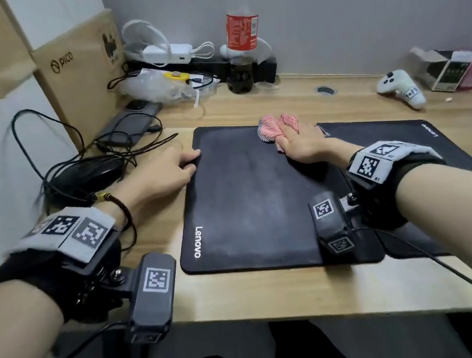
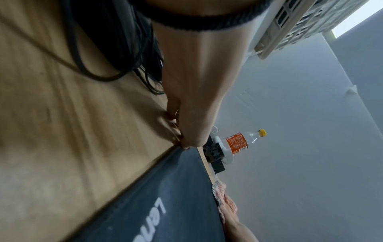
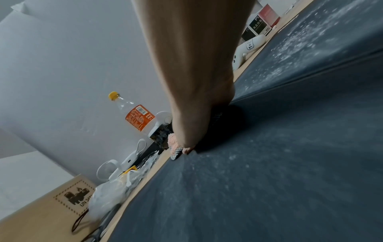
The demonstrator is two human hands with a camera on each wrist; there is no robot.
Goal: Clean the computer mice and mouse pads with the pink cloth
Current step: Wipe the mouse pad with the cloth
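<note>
Pink cloth (image 1: pixel 275 131) lay bunched at the near mouse pad's (image 1: pixel 247 201) far edge under the right hand's (image 1: pixel 302 141) flat, close-set fingers, while the left hand's (image 1: pixel 163 174) extended fingertips pinned its corner; a hard stroke could drag it.

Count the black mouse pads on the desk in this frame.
2. One black Lenovo mouse pad lies in front of the person, under both hands. A second black mouse pad lies to its right, partly tucked beneath it, so part of it is hidden.
</note>
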